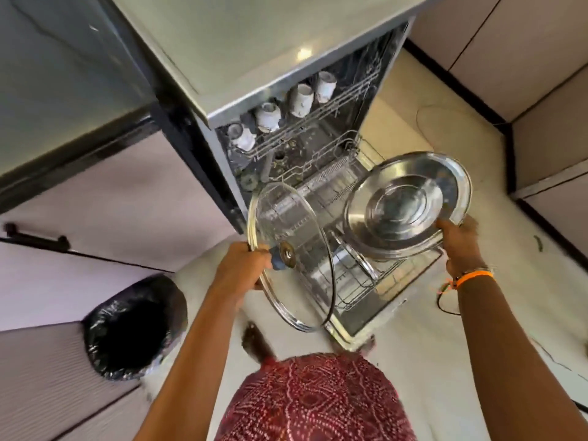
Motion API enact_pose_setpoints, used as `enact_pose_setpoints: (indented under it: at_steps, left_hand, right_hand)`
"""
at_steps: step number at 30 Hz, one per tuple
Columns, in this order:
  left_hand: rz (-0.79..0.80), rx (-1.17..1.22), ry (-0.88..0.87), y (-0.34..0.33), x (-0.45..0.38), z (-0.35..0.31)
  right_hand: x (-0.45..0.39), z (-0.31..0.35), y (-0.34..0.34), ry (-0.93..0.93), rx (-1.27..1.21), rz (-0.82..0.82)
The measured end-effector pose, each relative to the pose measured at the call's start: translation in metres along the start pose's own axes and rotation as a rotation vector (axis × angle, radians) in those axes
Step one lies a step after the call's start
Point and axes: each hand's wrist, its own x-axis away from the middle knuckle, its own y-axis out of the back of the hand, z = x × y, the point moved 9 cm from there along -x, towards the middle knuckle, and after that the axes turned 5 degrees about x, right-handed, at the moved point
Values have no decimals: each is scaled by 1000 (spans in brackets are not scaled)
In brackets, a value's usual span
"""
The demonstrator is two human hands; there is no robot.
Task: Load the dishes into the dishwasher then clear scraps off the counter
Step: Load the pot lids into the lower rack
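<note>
So my left hand [241, 265] is curled round the rim of a glass lid [288, 253], right by its knob, holding it on edge over the near left side of the open dishwasher [318, 148]. My right hand [458, 237] is pinching the near edge of a steel plate [407, 205], tilted up over the right side of the lower rack [356, 281]. It looks like a second plate sits behind it, can't say for sure.

Count: one glass lid, at least one steel plate, and four white cups [299, 100] upside down in a row on the upper rack [318, 122].

Lower rack is pulled out onto the open door, right under both things I'm holding. Trash bin [133, 326] with a black liner sits on the floor to the near left. The desk [254, 36] runs over the dishwasher at the far side. Orange thread band [474, 276] on my right wrist.
</note>
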Motion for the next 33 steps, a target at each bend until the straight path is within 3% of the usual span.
enact_pose_setpoints:
  at_steps: [6, 10, 16, 23, 33]
  left_hand:
    - [-138, 131, 53, -68, -9, -3]
    - [-214, 265, 96, -124, -20, -3]
    - [-275, 393, 134, -194, -44, 6]
    - [-370, 492, 96, -222, -63, 38]
    - [-306, 619, -28, -247, -81, 77]
  right_hand:
    - [-62, 19, -8, 315, 684, 78]
    - [-89, 19, -19, 526, 951, 166]
    - [-139, -25, -33, 556, 1009, 255]
    - [-174, -89, -71, 578, 983, 348]
    - [-226, -136, -106, 422, 962, 489]
